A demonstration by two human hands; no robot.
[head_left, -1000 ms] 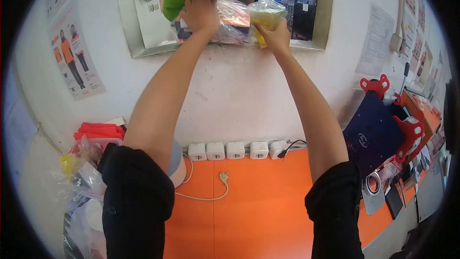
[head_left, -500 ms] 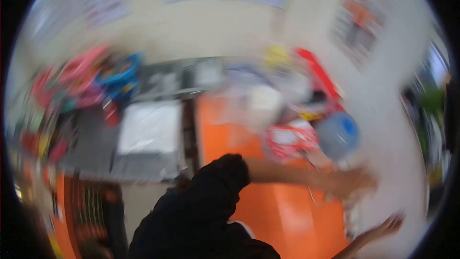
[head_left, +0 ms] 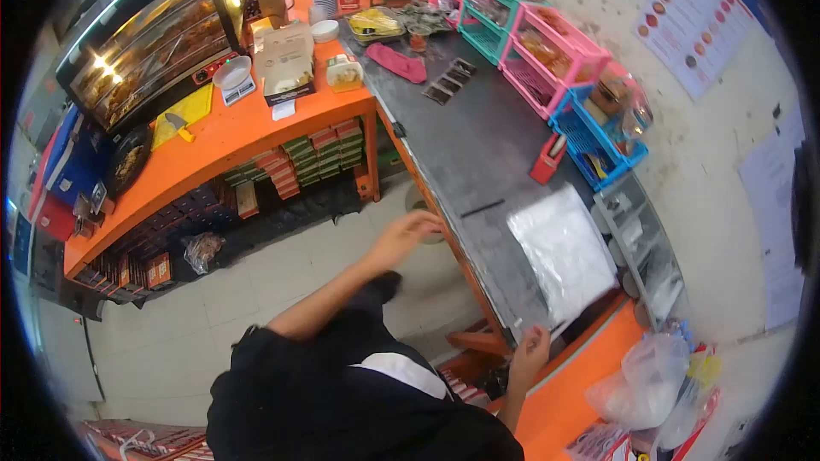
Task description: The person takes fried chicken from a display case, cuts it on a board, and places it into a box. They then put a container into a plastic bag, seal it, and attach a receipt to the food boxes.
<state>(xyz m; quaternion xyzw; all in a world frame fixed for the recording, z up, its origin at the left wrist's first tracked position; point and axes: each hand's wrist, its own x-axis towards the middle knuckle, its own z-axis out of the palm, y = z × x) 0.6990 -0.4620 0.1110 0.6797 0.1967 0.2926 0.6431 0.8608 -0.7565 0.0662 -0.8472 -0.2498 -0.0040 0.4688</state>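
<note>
My left hand reaches out over the floor to the orange front edge of the dark grey counter. Its fingers are stretched out and hold nothing. A thin black stick lies on the counter just beyond them. My right hand is at the counter's near corner, fingers curled together as in a pinch. Whatever they may hold is too small to make out. Close by is a stack of white plastic bags, with a thin pale strip at its near edge beside the fingers.
Pink baskets, a blue basket and a red holder line the wall side. A grey divided tray adjoins the bags. Leftward, an orange counter carries a knife, scale and open box.
The view has swung left, from the orange surface with bagged goods to the grey counter and food display. Both hands have come along and now are at the grey counter's near side.
</note>
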